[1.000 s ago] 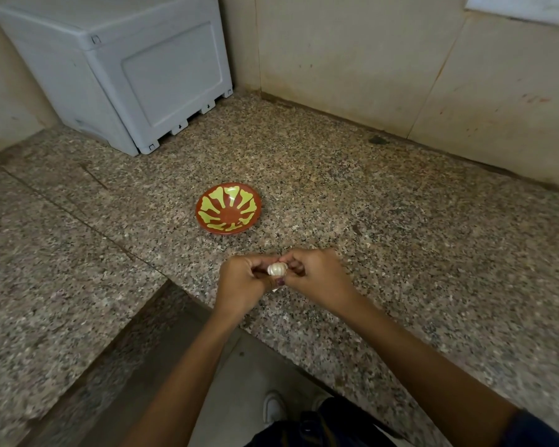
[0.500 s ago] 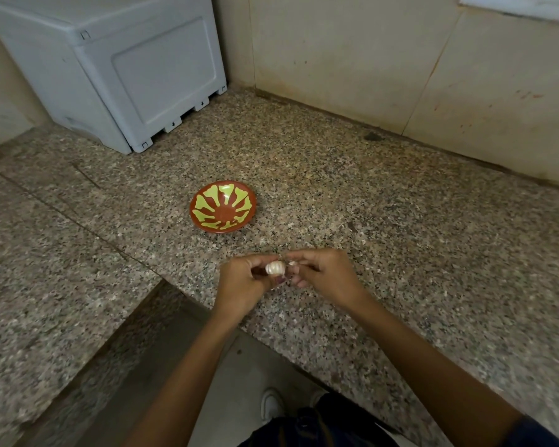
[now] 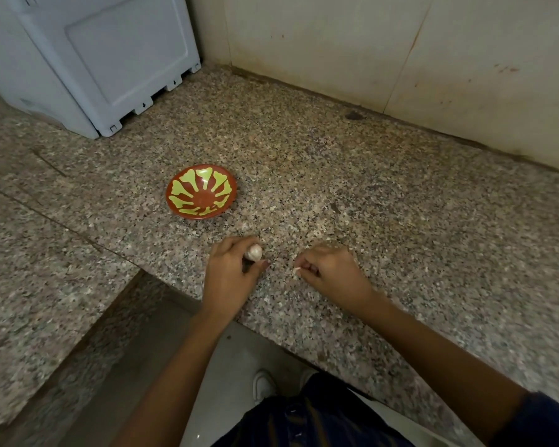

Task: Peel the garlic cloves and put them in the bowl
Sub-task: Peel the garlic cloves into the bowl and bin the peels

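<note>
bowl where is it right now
In the head view the bowl sits on the granite counter, left of centre, just beyond the left hand and in front of the grey box.

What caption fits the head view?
Left hand grips garlic bulb; right hand pinches a pale piece beside the bowl.
</note>
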